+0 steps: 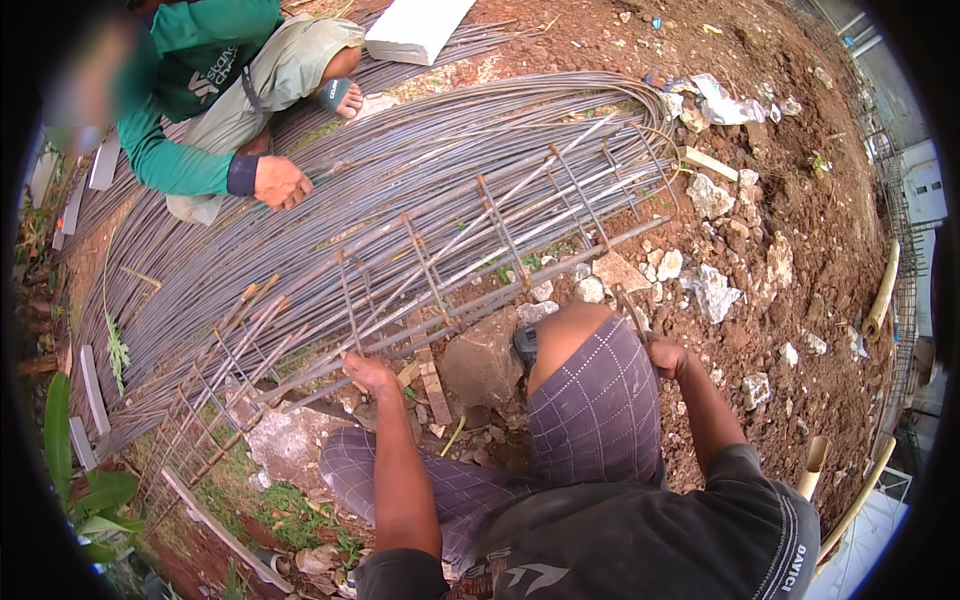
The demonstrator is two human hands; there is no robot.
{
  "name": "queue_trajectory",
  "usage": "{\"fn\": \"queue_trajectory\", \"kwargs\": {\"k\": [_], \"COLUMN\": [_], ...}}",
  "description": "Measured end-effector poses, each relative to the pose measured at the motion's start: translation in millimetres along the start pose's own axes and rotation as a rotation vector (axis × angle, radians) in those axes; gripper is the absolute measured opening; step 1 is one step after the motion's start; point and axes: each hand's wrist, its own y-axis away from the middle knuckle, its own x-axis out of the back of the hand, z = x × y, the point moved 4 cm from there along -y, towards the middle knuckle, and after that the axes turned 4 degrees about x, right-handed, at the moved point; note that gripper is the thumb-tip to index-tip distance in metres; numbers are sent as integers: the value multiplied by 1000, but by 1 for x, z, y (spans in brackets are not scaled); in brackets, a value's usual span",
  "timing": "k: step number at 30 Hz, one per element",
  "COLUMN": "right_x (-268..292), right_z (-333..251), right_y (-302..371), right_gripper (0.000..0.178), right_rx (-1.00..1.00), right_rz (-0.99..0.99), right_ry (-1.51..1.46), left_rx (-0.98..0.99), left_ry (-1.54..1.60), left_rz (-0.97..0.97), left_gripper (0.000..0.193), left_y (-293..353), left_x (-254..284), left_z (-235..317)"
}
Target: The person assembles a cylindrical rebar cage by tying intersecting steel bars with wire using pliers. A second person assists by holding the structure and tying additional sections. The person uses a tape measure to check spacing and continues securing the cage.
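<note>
A rebar cage (437, 285) of long steel bars and rectangular stirrups lies at a slant in front of me. My left hand (371, 373) is closed on one of its near lower bars. By my raised knee, my right hand (666, 357) grips a thin, dark, rusty metal tool (628, 305) that points up and away from the cage. Its exact kind I cannot make out. Behind the cage spreads a large looped bundle of steel rods (290, 235).
At the upper left a person in a green sleeve (185, 160) crouches over the rods, one hand (282, 184) low above them. A white block (418, 28) lies beyond. Stones (711, 292) and brown soil are on the right; a boulder (483, 365) sits below the cage.
</note>
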Motion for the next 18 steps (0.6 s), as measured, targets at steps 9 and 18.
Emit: {"fn": "queue_trajectory", "kwargs": {"k": [9, 18], "right_x": [-9, 5], "right_z": [-47, -110], "right_y": [-15, -95], "right_gripper": [35, 30], "right_rx": [383, 794], "right_rz": [512, 682], "right_ry": [153, 113], "left_rx": [113, 180], "left_ry": [97, 104], "left_rz": [26, -23], "left_gripper": [28, 34], "left_y": [22, 21], "left_x": [-7, -17], "left_z": [20, 43]}}
